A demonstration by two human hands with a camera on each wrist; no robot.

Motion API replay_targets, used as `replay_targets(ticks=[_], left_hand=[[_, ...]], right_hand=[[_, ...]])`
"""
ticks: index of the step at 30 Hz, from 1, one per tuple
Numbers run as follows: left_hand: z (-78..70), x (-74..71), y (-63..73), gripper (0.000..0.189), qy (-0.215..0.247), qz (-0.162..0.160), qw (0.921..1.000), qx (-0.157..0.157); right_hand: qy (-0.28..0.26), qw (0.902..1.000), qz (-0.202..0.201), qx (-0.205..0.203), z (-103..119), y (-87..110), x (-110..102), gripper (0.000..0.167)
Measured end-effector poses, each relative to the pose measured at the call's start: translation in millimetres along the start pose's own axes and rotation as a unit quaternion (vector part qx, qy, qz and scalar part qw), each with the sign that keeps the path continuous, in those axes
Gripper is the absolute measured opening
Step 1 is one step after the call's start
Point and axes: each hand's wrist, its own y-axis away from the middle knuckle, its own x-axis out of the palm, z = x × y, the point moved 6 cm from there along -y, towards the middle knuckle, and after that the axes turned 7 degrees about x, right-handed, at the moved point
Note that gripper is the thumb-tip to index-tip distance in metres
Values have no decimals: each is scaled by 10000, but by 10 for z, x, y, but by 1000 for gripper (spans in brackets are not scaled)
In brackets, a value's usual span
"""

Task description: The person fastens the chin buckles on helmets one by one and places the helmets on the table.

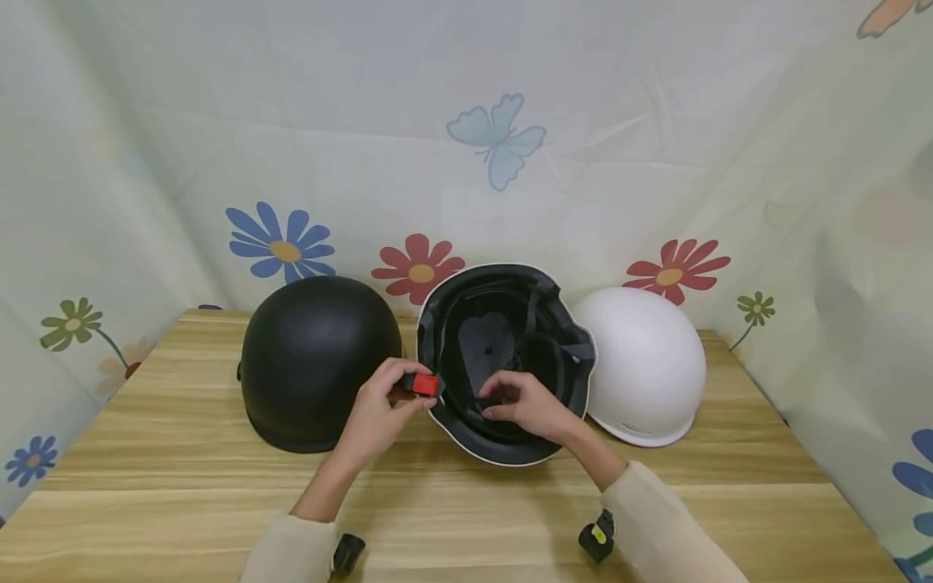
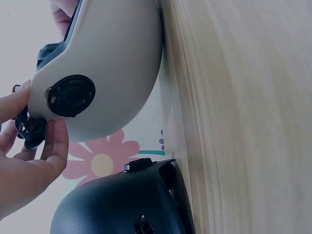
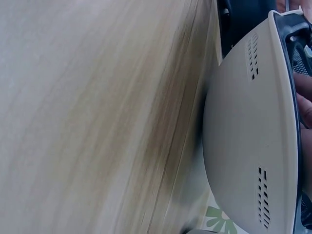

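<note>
A white helmet (image 1: 466,441) lies upturned on the table, its black padded inside facing up. At its left rim my left hand (image 1: 377,409) grips a black chin-strap buckle (image 1: 425,385) with a red part, between thumb and fingers. In the left wrist view, those fingers hold the black strap piece (image 2: 35,134) beside the helmet's round black side disc (image 2: 73,95). My right hand (image 1: 530,407) is over the helmet's opening, pinching a small dark strap end (image 1: 484,402). Its exact shape is mostly hidden by the fingers. The right wrist view shows the vented white shell (image 3: 248,126).
A black helmet (image 1: 321,364) stands dome-up to the left, close to my left hand. Another white helmet (image 1: 645,364) stands dome-up to the right, touching or nearly touching the upturned one. Behind the wooden table (image 1: 466,518) hangs a flowered cloth (image 1: 350,162).
</note>
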Motion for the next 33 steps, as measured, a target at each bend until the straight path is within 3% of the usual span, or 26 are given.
replay_targets(ticks=[4, 19, 33], left_hand=[[-4, 5, -1, 35, -42, 8, 10000, -22], [3, -39, -17, 34, -462, -139, 9988, 94], [-14, -61, -37, 33, -486, -237, 9984, 159]], right_hand=[[107, 9999, -98, -78, -106, -30, -22, 16], [-305, 9994, 142, -80, 194, 45, -190, 13], [-873, 9952, -444, 40, 255, 144, -447, 22]])
